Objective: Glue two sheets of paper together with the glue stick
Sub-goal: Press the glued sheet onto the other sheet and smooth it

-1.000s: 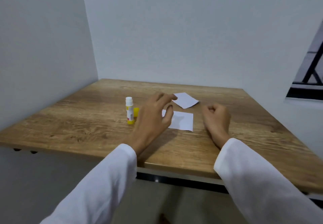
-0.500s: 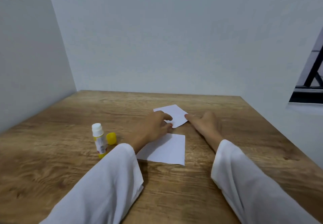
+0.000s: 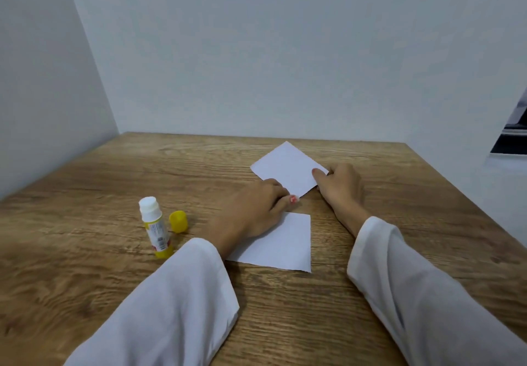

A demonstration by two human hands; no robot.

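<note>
Head view: uncapped white-and-yellow glue stick stands unused; both hands' fingers pinch the far white paper sheet; gluing not yet done.

Bare table lies left of the upright glue stick and, seemingly touching, its cap.

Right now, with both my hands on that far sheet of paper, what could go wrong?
1. The uncapped glue stick stands upright just left of your left hand; a sleeve could tip it.
2. Its yellow cap sits loose on the table and could roll away.
3. The far sheet lies rotated against the near sheet, so they may join crooked.
</note>
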